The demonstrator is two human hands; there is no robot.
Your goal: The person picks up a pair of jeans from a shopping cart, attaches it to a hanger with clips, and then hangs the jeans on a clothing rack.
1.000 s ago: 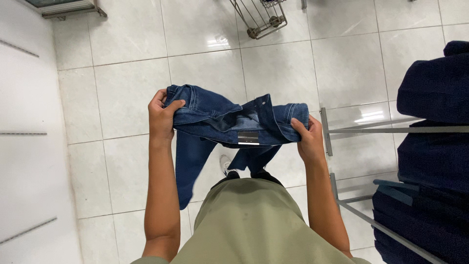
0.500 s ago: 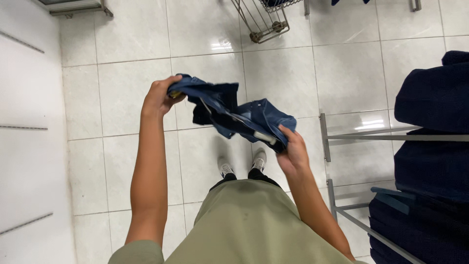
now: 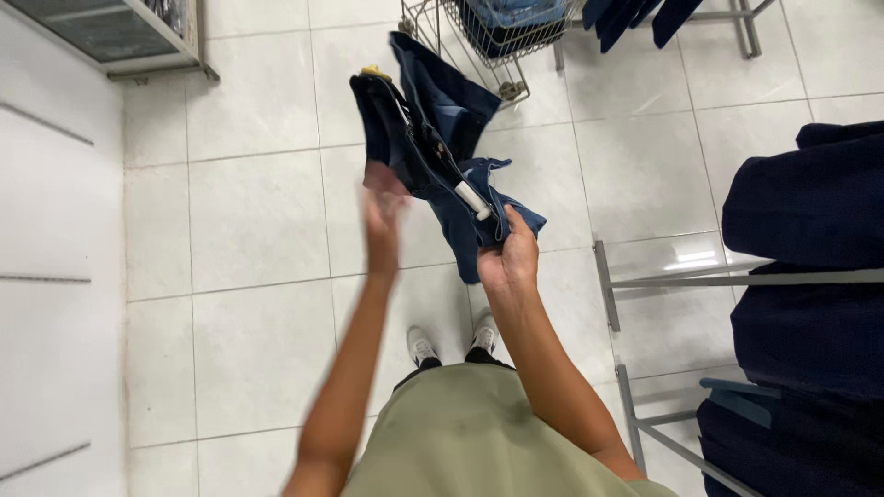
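Note:
A pair of dark blue jeans (image 3: 433,138) is bunched up in front of me over the white tiled floor. My right hand (image 3: 509,262) grips its lower end, near a white tag. My left hand (image 3: 382,207) is blurred by motion. It is raised under the left side of the jeans, with its fingers at the fabric, which stands up above it. A small yellow bit shows at the top of the bundle.
A wire basket (image 3: 479,46) holding blue clothes stands on the floor ahead. Dark navy garments (image 3: 810,212) hang over a metal rack (image 3: 737,278) on the right. A grey shelf (image 3: 120,37) is at the top left, beside a white wall panel (image 3: 55,276).
Both hands have lifted the jeans up and away from me, towards the wire basket. The left hand swung in closer to the right, and the fabric flipped upward.

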